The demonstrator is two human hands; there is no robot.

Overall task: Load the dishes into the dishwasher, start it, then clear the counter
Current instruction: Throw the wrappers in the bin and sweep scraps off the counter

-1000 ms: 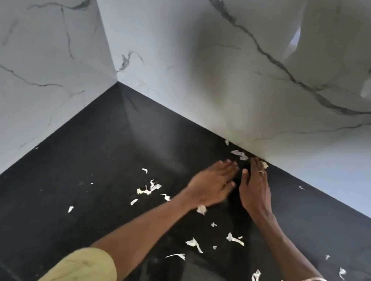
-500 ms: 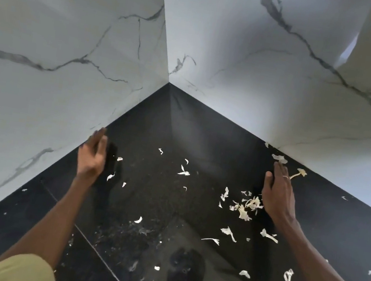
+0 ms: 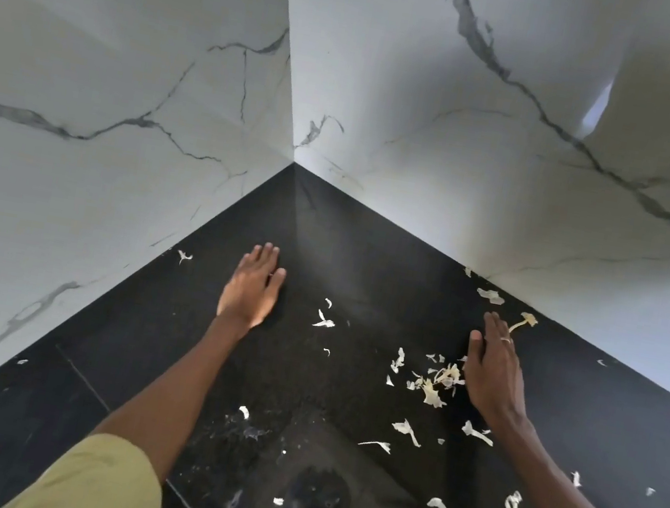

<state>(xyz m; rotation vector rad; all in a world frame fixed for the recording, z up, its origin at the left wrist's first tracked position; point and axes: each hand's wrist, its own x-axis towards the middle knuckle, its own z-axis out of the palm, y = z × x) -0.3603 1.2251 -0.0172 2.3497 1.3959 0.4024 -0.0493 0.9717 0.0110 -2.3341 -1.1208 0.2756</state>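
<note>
Sweeping scraps off the dark surface [image 3: 367,259] in its back corner

2 marble walls [image 3: 105,104] are meeting behind the surface, penning the pale scraps [image 3: 436,379], which are lying mostly toward its right edge, some by the back wall. The left hand [image 3: 253,288] is lying flat near the corner, fingers [image 3: 264,253] released and straight; the right hand [image 3: 491,380] is standing on edge just beside the densest heap, fingers straight, grasping nothing, likely placed to herd scraps together. No dishes or dishwasher are showing.

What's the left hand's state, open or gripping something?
Open. The left hand lies flat on the black counter, fingers straight and together, nothing held.
</note>
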